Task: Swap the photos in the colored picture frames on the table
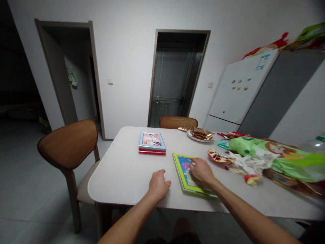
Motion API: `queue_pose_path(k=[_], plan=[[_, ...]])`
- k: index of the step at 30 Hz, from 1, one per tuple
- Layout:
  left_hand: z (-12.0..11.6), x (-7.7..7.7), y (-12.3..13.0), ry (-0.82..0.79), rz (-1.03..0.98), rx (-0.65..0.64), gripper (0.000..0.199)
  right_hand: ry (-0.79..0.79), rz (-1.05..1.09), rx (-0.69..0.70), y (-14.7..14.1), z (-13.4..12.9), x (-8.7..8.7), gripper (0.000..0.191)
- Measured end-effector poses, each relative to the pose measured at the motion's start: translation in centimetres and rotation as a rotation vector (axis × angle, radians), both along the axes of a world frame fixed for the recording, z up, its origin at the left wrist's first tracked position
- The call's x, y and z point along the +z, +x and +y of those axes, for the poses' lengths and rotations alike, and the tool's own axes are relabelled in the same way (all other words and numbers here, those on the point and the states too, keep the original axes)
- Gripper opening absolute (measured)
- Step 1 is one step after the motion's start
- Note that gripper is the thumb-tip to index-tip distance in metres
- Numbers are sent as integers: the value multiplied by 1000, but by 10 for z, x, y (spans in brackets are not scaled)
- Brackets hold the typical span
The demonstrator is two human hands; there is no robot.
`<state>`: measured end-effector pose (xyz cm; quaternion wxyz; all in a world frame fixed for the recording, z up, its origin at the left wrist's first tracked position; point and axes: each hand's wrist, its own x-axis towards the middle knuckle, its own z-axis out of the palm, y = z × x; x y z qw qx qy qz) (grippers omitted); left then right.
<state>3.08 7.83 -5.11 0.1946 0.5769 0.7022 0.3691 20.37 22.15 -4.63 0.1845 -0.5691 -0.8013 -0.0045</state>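
A lime-green picture frame (182, 179) with a blue and pink picture lies flat near the table's front edge. My right hand (201, 170) is over its picture, fingers bent in a pinch close to the surface; anything between the fingertips is too small to make out. Left of that frame, my left hand (159, 184) is low over the table, thumb apart from its loosely bent fingers, holding nothing. Farther back, a light-blue picture frame (152, 147) with a photo of a person lies stacked on red frames (152, 152).
On the white table (122, 176), a cut pomegranate (220, 157), crumpled tissues (254, 162) and a green plastic bag (299, 161) are at the right. Behind stands a plate of wrapped snacks (200, 134). Wooden chairs (71, 144) stand left and behind.
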Motion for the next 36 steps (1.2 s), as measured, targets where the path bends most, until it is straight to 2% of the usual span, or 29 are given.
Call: queue_pose_path(k=[2,3,8,11,13,16,22,28,32,36], plan=[[3,-1,-22,10,-19,38,46,-29,96,181,-38,-5,5,28],[4,-2,-31,15,-31,59,46,-44,116,226,-57,-7,7,28],[13,-5,-67,30,-122,153,40,-71,180,331,-133,0,13,27],[16,-7,-77,46,-177,170,34,-55,206,335,-154,14,18,29],[15,-8,-80,59,-210,167,31,-44,209,296,-152,27,20,29],[14,-10,-82,76,-254,145,26,-40,194,177,-119,52,18,28],[18,-12,-78,82,-257,106,26,-62,113,-150,-1,98,-3,29],[18,-9,-74,67,-212,117,27,-117,25,-378,84,130,-30,54],[19,-9,-75,41,-178,106,28,-111,-61,-433,128,132,-34,46],[22,-7,-74,9,-121,103,27,-86,-160,-386,149,120,-37,34]])
